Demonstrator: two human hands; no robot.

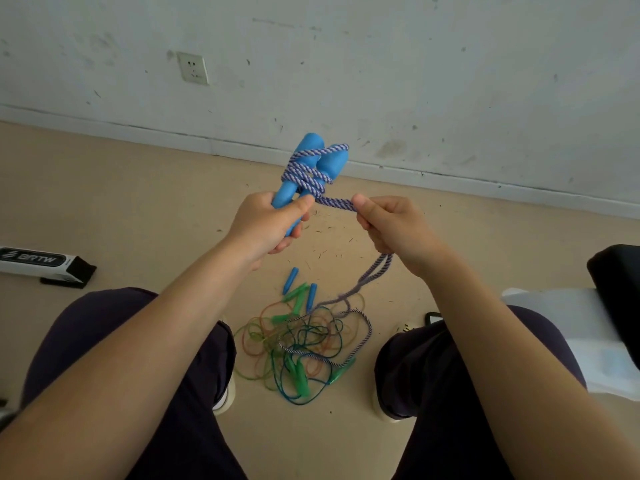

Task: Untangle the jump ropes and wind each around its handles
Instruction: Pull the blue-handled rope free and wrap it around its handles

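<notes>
From the head view, the left hand clenches the lower ends of the pair of thick blue foam handles, held side by side and raised in front of the body. Their long axis runs up and slightly right, away from the person, toward the wall. Several turns of the braided purple-and-white rope already cross the handles. The free length leaves them just above the left thumb and runs rightward, nearly level, into the right hand, which pinches it between thumb and curled fingers. So the rope lies across the handles' axis, and the right hand is the one placed to carry the next turn around them.

Below the right hand the rope drops doubled to the beige floor. There its tail loops through a tangle of thin green, orange and blue cords with small green and blue handles, lying between the person's knees. That overlap could snag.

A scuffed white wall with a socket stands beyond; a black-and-white box lies at left.
</notes>
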